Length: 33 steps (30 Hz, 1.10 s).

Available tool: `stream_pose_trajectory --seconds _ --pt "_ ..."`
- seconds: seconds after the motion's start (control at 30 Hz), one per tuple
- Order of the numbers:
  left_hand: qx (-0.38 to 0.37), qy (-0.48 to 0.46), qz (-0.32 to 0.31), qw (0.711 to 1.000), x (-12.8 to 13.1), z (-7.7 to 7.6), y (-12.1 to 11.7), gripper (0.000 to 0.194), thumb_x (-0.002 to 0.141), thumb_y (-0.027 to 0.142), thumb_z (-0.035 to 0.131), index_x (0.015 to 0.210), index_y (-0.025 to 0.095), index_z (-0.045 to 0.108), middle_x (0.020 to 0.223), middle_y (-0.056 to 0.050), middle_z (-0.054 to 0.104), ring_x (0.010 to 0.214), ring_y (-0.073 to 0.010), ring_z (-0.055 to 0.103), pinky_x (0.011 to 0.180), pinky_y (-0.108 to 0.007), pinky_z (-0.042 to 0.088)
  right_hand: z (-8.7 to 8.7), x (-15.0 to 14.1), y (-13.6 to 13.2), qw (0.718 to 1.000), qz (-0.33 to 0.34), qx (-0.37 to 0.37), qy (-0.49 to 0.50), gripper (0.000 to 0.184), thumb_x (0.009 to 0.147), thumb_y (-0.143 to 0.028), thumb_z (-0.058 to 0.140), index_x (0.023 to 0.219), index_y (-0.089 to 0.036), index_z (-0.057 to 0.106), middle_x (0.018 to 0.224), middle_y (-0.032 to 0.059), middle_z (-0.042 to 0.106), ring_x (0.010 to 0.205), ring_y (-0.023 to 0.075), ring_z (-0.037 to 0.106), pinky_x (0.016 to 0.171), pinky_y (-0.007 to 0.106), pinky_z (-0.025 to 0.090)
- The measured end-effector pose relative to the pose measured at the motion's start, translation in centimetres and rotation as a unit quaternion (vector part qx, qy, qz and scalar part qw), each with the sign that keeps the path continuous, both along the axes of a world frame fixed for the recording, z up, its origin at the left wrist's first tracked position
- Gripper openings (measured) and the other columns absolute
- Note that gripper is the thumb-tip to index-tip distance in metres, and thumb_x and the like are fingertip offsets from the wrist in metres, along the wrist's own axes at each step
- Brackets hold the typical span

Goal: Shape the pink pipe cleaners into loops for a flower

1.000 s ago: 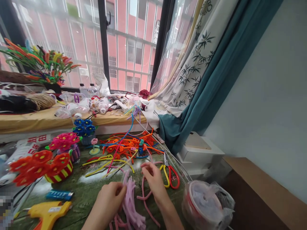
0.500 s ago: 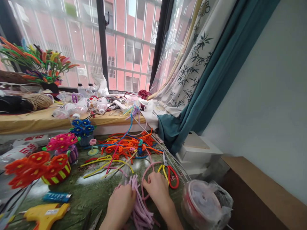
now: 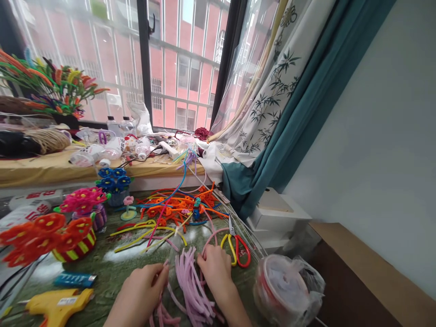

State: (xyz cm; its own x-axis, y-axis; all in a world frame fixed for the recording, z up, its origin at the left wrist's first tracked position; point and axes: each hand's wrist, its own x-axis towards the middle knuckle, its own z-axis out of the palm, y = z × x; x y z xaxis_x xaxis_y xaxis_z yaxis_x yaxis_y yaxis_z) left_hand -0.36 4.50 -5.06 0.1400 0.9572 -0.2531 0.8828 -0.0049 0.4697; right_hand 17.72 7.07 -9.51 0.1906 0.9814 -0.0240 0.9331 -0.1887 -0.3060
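Note:
My left hand point(image 3: 145, 286) is closed around some lilac pipe cleaners point(image 3: 163, 315), whose ends hang below the fist and poke out above the thumb. Just right of it lies a thick bundle of lilac pipe cleaners point(image 3: 192, 290) on the green table. My right hand point(image 3: 216, 268) is at the bundle's right edge, its thumb and fingers pinched where a curved pink pipe cleaner point(image 3: 209, 238) passes; the fingertips are partly hidden. Scissors point(image 3: 235, 247) with red and yellow handles lie right beside that hand.
Orange pipe-cleaner pieces point(image 3: 173, 204) and yellow pipe cleaners point(image 3: 136, 238) lie behind the hands. At left are an orange flower pot point(image 3: 73, 247), a blue packet point(image 3: 75, 279) and a yellow glue gun point(image 3: 57, 306). A bagged spool point(image 3: 286, 290) stands at right beside a cardboard box point(image 3: 371, 259).
My left hand has moved left, away from the lilac bundle, with some pipe cleaners in it. My right hand has shifted slightly left and up. The view has moved a little.

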Motion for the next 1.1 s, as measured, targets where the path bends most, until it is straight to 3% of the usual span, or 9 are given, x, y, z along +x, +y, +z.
stream_pose_trajectory --seconds 0.1,0.2,0.27,0.33,0.43,0.63,0.83,1.0,1.1 --pt "-0.004 -0.048 -0.009 0.999 -0.7 0.4 -0.3 0.047 0.083 0.053 0.019 0.061 0.024 0.049 0.061 -0.006 0.061 0.064 -0.0227 0.057 0.062 -0.029 0.033 0.1 -0.4 -0.2 1.0 0.003 -0.008 -0.017 0.017 0.083 -0.016 0.057 0.08 -0.015 0.074 0.082 0.0144 0.075 0.079 0.0308 0.072 0.062 0.032 0.046" --pt "-0.013 -0.089 -0.008 0.996 -0.8 0.1 -0.7 0.05 0.08 0.056 0.018 0.063 0.024 0.052 0.053 -0.003 0.059 0.053 -0.0212 0.054 0.056 -0.028 0.034 0.3 -0.1 -0.2 1.0 -0.009 0.001 -0.03 0.018 0.084 -0.017 0.056 0.083 -0.015 0.073 0.082 0.0129 0.074 0.079 0.0304 0.072 0.063 0.034 0.048" --pt "-0.02 -0.111 -0.006 0.994 -0.7 -0.3 -0.8 0.049 0.078 0.057 0.019 0.061 0.024 0.052 0.047 -0.002 0.056 0.047 -0.0203 0.052 0.052 -0.028 0.034 0.3 0.2 -0.2 0.999 -0.021 0.021 -0.04 0.019 0.085 -0.022 0.059 0.098 -0.014 0.071 0.094 0.0144 0.073 0.089 0.0317 0.07 0.07 0.036 0.05" --pt "-0.025 -0.133 -0.005 0.991 -0.6 -0.6 -0.9 0.049 0.076 0.058 0.022 0.059 0.024 0.052 0.045 -0.002 0.055 0.046 -0.0198 0.052 0.051 -0.027 0.034 0.2 0.4 -0.1 0.997 -0.032 0.045 -0.053 0.032 0.084 -0.026 0.065 0.113 -0.011 0.066 0.111 0.0184 0.069 0.104 0.0347 0.064 0.082 0.04 0.049" --pt "-0.028 -0.165 -0.01 0.986 -0.4 -0.9 -1.0 0.05 0.077 0.059 0.027 0.061 0.022 0.056 0.048 -0.003 0.06 0.05 -0.02 0.057 0.053 -0.026 0.037 -0.2 0.5 0.2 0.995 -0.041 0.064 -0.065 0.035 0.083 -0.024 0.066 0.116 -0.009 0.064 0.116 0.021 0.065 0.113 0.0376 0.058 0.09 0.044 0.047" --pt "-0.023 -0.201 -0.022 0.979 0.5 -1.6 -0.9 0.05 0.08 0.057 0.03 0.063 0.02 0.059 0.046 -0.003 0.06 0.047 -0.0186 0.056 0.051 -0.025 0.037 -0.8 0.5 0.5 0.993 -0.033 0.094 -0.059 0.024 0.08 -0.004 0.06 0.102 -0.01 0.068 0.1 0.0179 0.069 0.102 0.036 0.062 0.089 0.046 0.047" --pt "-0.013 -0.225 -0.03 0.974 1.1 -2.9 -0.9 0.046 0.083 0.052 0.034 0.063 0.02 0.06 0.045 0.0 0.056 0.046 -0.0173 0.054 0.052 -0.025 0.038 -1.7 0.2 0.7 0.989 -0.014 0.143 -0.017 0.036 0.069 0.011 0.055 0.09 -0.014 0.069 0.088 0.0139 0.072 0.091 0.0339 0.067 0.079 0.041 0.051" --pt "-0.002 -0.242 -0.025 0.97 1.0 -2.6 -0.8 0.046 0.086 0.052 0.035 0.064 0.02 0.06 0.049 0.0 0.058 0.049 -0.0159 0.053 0.052 -0.025 0.036 -1.1 1.0 1.1 0.969 -0.012 0.234 0.074 0.028 0.08 0.005 0.048 0.089 -0.018 0.062 0.086 0.0059 0.069 0.079 0.0212 0.068 0.072 0.03 0.051" --pt "0.046 -0.252 0.014 0.966 1.2 -1.6 -0.5 0.044 0.085 0.054 0.039 0.067 0.02 0.06 0.051 0.003 0.053 0.05 -0.0141 0.048 0.052 -0.024 0.032 -0.1 1.4 0.9 0.945 -0.011 0.304 0.121 0.022 0.089 -0.002 0.044 0.092 -0.02 0.057 0.089 0.0038 0.066 0.079 0.0174 0.065 0.072 0.026 0.05"
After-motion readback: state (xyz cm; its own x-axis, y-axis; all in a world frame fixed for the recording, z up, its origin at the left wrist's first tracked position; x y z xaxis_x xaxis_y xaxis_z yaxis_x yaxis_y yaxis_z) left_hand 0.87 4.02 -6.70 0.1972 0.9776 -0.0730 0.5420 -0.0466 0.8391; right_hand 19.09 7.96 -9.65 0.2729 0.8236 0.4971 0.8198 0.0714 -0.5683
